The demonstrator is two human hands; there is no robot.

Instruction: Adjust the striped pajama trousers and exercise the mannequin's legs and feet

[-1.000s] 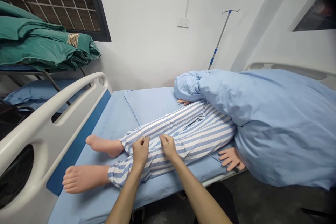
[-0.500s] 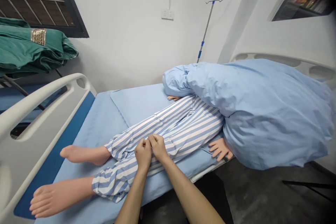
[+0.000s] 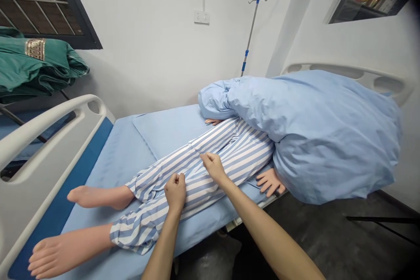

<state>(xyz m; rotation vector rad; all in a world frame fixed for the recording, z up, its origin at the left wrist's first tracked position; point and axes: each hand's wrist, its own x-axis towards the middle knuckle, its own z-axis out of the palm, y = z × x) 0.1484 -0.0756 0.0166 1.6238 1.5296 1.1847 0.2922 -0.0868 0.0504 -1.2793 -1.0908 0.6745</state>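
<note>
A patient manikin in blue-and-white striped trousers (image 3: 229,140) lies on the bed, its bare foot (image 3: 72,247) toward the footboard. Over the striped legs, my left hand (image 3: 175,191) is curled into a fist near the nearer knee. My right hand (image 3: 214,168) is closed too, thumb and fingers pinched together, farther up the legs. The two hands are apart. Whether either touches the trousers or has something tiny between the fingers cannot be made out. A blue quilt (image 3: 328,140) is heaped over the manikin's upper body; one manikin hand (image 3: 269,181) sticks out below it.
The bed's footboard (image 3: 49,157) rises at left, its headboard (image 3: 390,83) at right behind the quilt. Beyond the bed stands an IV pole (image 3: 251,37) by the wall. Folded green cloth (image 3: 39,68) lies at far left. A dark thin leg (image 3: 380,219) juts in at lower right.
My hands were together over the striped trousers; now they are apart. The right hand has moved right and away from me, while the left stays nearly in place. The view has shifted slightly.
</note>
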